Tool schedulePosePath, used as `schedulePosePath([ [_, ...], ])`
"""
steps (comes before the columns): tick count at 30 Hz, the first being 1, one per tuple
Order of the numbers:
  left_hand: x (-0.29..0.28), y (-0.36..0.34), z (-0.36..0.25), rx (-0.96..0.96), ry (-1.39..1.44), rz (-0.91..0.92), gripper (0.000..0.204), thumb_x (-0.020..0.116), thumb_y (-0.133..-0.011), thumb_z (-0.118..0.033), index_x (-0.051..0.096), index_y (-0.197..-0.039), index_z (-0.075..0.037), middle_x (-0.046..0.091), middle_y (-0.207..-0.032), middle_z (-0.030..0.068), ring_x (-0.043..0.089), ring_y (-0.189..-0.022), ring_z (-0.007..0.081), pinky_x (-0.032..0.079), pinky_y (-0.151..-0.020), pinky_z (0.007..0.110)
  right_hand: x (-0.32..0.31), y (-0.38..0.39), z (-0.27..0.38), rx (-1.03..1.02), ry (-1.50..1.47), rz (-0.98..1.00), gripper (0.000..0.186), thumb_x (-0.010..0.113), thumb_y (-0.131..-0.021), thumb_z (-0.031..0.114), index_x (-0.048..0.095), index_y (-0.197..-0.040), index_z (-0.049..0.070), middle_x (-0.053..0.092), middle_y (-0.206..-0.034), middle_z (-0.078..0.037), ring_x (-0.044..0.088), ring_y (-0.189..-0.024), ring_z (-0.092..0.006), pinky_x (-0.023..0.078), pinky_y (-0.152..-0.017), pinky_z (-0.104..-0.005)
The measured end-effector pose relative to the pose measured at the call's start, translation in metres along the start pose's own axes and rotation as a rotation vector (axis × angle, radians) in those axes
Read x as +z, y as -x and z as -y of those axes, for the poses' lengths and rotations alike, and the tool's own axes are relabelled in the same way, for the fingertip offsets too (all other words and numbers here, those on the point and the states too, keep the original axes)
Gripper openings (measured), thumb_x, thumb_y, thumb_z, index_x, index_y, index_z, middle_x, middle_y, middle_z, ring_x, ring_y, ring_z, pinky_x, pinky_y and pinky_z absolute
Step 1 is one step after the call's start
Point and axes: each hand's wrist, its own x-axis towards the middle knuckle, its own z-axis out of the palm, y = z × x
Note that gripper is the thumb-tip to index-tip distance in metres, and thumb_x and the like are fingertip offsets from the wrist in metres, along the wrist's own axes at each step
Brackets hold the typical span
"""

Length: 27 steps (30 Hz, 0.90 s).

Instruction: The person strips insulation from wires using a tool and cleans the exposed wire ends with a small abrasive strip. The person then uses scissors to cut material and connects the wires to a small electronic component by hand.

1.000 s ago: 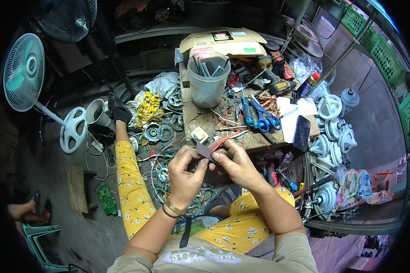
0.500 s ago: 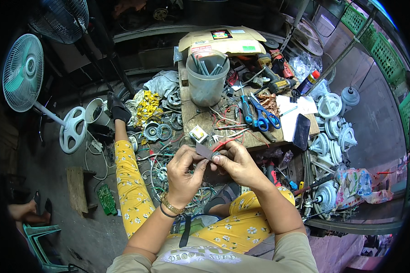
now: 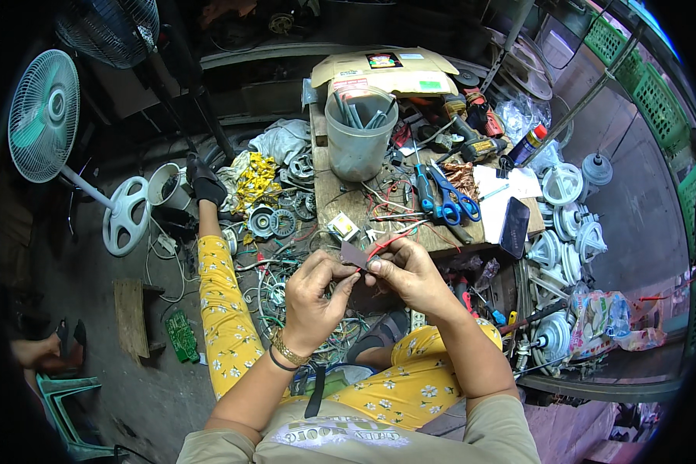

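In front of my lap both hands are raised close together, fingertips almost meeting. My left hand (image 3: 317, 294) pinches the lower edge of a small flat grey-brown piece (image 3: 353, 255) that looks like sandpaper. My right hand (image 3: 407, 272) is closed with its thumb over a red wire (image 3: 382, 246), which loops up beside the flat piece. The wire's end is hidden between my fingertips. Just beyond the hands, a small white and yellow boxy part (image 3: 342, 227) lies on the edge of the wooden bench (image 3: 336, 203).
A translucent bucket (image 3: 358, 147) stands on the bench. To its right are blue-handled scissors (image 3: 455, 199), a screwdriver (image 3: 423, 192), a drill (image 3: 479, 147) and a phone (image 3: 513, 227). Tangled wires (image 3: 267, 298) lie below my hands. A standing fan (image 3: 50, 108) is at left.
The flat piece has tilted and shows a different outline between my fingers. The red wire now bows up more. The whole view has shifted slightly; both hands stay together.
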Motion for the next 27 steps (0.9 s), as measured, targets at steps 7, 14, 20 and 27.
schedulePosePath([
  [7,-0.002,0.002,0.001,0.017,-0.012,0.012,0.011,0.069,-0.070,0.002,0.062,-0.079,0.001,0.058,-0.074,0.0116,0.059,-0.067,0.0277,0.046,-0.059,0.034,-0.003,0.000,0.005,0.034,0.027,0.014,0.014,0.058,-0.090,0.007,0.056,-0.103,0.002,0.060,-0.082,-0.001,0.056,-0.072,-0.0064,0.044,-0.061,-0.0200],
  [14,-0.002,0.004,-0.003,-0.014,0.000,0.023,0.010,0.069,-0.071,0.002,0.062,-0.078,0.001,0.056,-0.072,0.0102,0.055,-0.059,0.0239,0.043,-0.053,0.032,-0.009,0.001,0.005,0.009,0.043,-0.022,0.016,0.060,-0.089,0.009,0.056,-0.103,0.002,0.061,-0.083,-0.001,0.057,-0.072,-0.0064,0.044,-0.058,-0.0197],
  [20,-0.003,0.009,-0.009,-0.107,0.062,0.018,0.009,0.067,-0.073,0.004,0.060,-0.077,0.001,0.052,-0.069,0.0042,0.043,-0.051,0.0093,0.032,-0.045,0.024,-0.019,0.000,0.010,0.014,0.058,-0.006,0.017,0.061,-0.089,0.013,0.056,-0.102,0.003,0.062,-0.078,-0.001,0.055,-0.065,-0.0039,0.043,-0.055,-0.0179],
  [27,-0.007,0.014,-0.006,-0.132,0.074,0.048,0.008,0.068,-0.073,0.001,0.061,-0.077,0.000,0.054,-0.069,0.0072,0.049,-0.052,0.0155,0.036,-0.046,0.027,-0.027,0.001,0.017,0.010,0.071,-0.033,0.019,0.062,-0.089,0.015,0.056,-0.103,0.003,0.063,-0.077,-0.002,0.055,-0.063,-0.0058,0.044,-0.055,-0.0189],
])
